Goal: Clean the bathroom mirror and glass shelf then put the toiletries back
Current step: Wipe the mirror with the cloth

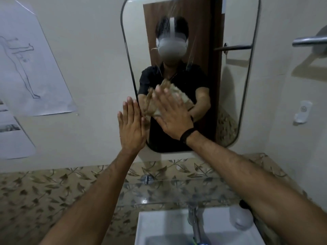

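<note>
The tall rounded bathroom mirror (235, 71) hangs on the wall ahead, with streaks near its top. My right hand (172, 112), a black band at its wrist, presses a beige cloth (184, 98) flat against the glass with straight fingers. My left hand (131, 124) lies flat with straight fingers against the mirror's left edge and the wall. Below the mirror, the glass shelf (177, 190) runs across on a metal clip; my arms cross over it and nothing shows on its visible part.
A white sink (159, 227) with a chrome tap (194, 221) sits below the shelf. A pale rounded bottle (241, 219) stands at the sink's right. Paper sheets (33, 68) hang on the left wall. A metal bar (307, 40) and a small white hook (302, 112) are on the right wall.
</note>
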